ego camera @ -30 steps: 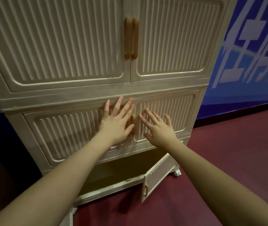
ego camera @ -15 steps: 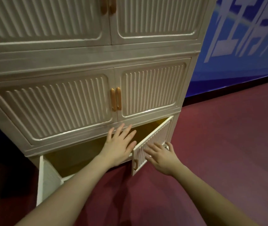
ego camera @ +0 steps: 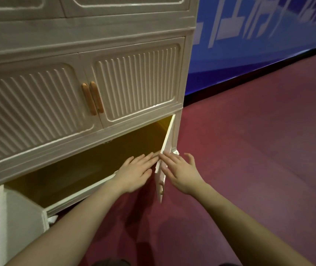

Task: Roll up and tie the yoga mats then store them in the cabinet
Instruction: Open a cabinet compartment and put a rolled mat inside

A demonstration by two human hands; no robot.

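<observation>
Cream ribbed plastic cabinet (ego camera: 88, 35) ahead; bottom compartment open, no yoga mats visible. Its right door (ego camera: 165, 150) stands edge-on between my hands, long axis running toward me. Right hand (ego camera: 182, 172) flat against its outer face; left hand (ego camera: 136, 172) slack, empty, just inside.

I look down on the dark red carpet floor (ego camera: 249, 150); the cream ribbed cabinet (ego camera: 95, 31) stands on it on small white feet, and right of the cabinet a blue wall banner (ego camera: 259, 31) meets the floor
</observation>
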